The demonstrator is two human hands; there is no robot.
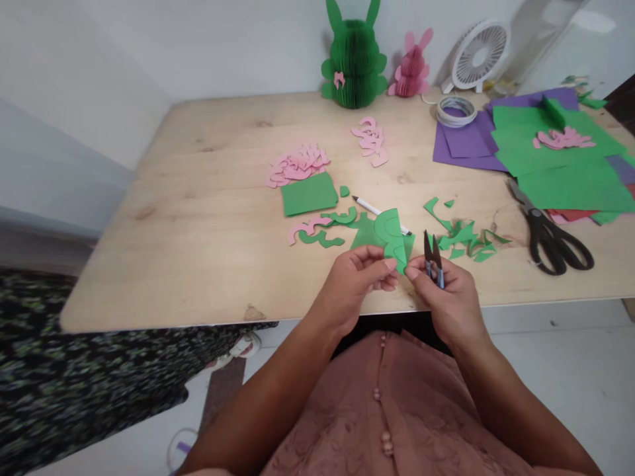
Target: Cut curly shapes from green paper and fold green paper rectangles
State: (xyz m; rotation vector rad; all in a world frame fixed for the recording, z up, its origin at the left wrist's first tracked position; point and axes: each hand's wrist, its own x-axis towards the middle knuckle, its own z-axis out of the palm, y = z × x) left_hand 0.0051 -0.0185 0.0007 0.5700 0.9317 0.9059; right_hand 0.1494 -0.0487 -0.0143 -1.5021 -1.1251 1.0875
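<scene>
Between thumb and fingers, my left hand (364,274) pinches a green paper piece (391,231) with curved pencil-like outlines drawn on it. Held in my right hand (449,291) is a small pair of scissors (433,258), blades pointing up and slightly apart. The right thumb and fingertip meet at the paper's lower corner; whether they grip it I cannot tell. Behind the paper lie a white marker (366,203) and a green sheet (362,236). Green scraps (464,238) are scattered beyond the right hand. Wavy green cutouts (322,239) and a pink one (305,228) lie to the left.
Pink cutouts (300,164) lie behind a green card stack (310,195). A green paper rabbit (354,63), a pink one (411,71) and a white fan (479,56) stand at the back. Large black scissors (543,228), tape (456,111) and coloured sheets (555,185) are rightward. Someone in floral cloth (89,370) is at left.
</scene>
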